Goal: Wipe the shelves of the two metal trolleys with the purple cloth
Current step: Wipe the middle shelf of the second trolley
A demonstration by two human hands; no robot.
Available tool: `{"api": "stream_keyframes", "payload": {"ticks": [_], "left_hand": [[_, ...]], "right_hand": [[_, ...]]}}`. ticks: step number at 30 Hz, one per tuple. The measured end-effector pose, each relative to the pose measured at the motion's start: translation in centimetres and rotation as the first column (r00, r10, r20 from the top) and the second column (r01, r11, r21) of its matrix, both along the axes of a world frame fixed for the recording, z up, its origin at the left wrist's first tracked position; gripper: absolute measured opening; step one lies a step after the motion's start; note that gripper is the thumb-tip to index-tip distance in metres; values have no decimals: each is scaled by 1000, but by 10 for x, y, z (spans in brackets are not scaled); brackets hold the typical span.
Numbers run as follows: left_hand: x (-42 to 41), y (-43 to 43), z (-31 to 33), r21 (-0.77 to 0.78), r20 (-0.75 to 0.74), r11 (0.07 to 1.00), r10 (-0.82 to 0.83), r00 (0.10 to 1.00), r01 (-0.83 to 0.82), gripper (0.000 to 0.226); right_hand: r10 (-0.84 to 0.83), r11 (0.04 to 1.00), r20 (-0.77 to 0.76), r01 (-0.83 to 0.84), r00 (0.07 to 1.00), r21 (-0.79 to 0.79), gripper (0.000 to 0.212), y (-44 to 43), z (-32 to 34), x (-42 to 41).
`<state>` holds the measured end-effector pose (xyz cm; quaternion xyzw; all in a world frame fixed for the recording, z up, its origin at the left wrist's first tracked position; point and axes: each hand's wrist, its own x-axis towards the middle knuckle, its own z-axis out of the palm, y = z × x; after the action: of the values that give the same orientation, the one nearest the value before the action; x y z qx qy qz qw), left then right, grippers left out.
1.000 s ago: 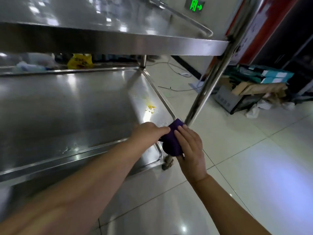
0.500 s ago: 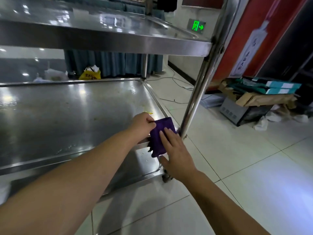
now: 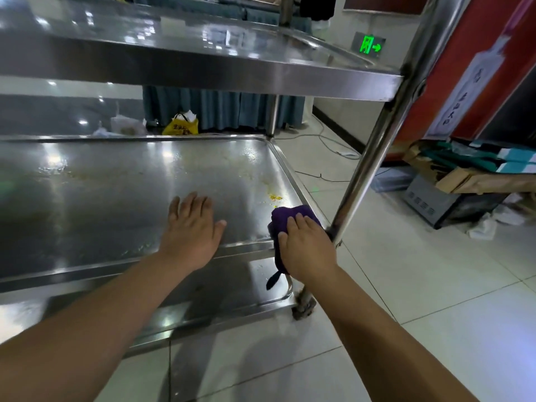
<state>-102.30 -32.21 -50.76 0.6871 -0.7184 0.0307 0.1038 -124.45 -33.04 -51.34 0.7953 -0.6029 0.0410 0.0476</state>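
A steel trolley stands before me with three shelves. Its middle shelf (image 3: 121,195) is smeared and carries yellow crumbs (image 3: 274,196) near the right rim. The folded purple cloth (image 3: 285,217) lies on the shelf's near right corner, part of it hanging over the front rim. My right hand (image 3: 304,245) presses flat on the cloth with straight fingers. My left hand (image 3: 190,227) rests flat on the bare shelf to the left, apart from the cloth, holding nothing.
The top shelf (image 3: 203,65) overhangs close above. The corner post (image 3: 374,158) rises just right of the cloth. The bottom shelf (image 3: 220,297) and a castor (image 3: 303,310) lie below. Cardboard and boxes (image 3: 475,169) are piled on the tiled floor at right; a yellow bag (image 3: 181,127) is behind.
My left hand has let go of the cloth and moved left onto the bare shelf. My right hand now presses the cloth down on the shelf corner.
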Motion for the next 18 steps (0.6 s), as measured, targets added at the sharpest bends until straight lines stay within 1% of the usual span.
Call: {"api": "stream_keyframes", "payload": {"ticks": [1,3,4,6,10,12,16,18], "left_hand": [[1,-1,-2,-16,-4,1000,1,1000,-1,65],[2,0,-4,-49,-12,999,-16,1000,16,79],[4,0,-4,-51,-18,998,-25,1000,24,85],[4,-2,-5,-26,-19,999,-24,1000,23,89],[5,-5,-9,-24,-31,1000,-10,999,9,78],[6,-6,-13,-51,-14,999,-20,1000,20,77],[7,-7,-18,-80,0,997,-24,1000,24,62],[6,-6,-17,-79,17,997,-14,1000,15,59]], "right_hand": [[-14,999,-14,15,1000,47,92,-10,2,2],[-82,985,-19,83,996,148,67,-25,8,4],[-104,978,-9,104,995,181,59,-32,11,6],[-106,968,-7,105,994,226,58,-46,16,10],[-59,953,-9,59,998,298,60,-85,24,18],[-40,956,-1,39,999,290,60,-107,27,24],[-23,964,10,19,1000,266,60,-152,31,41],[-27,965,14,22,1000,263,60,-169,32,48]]}}
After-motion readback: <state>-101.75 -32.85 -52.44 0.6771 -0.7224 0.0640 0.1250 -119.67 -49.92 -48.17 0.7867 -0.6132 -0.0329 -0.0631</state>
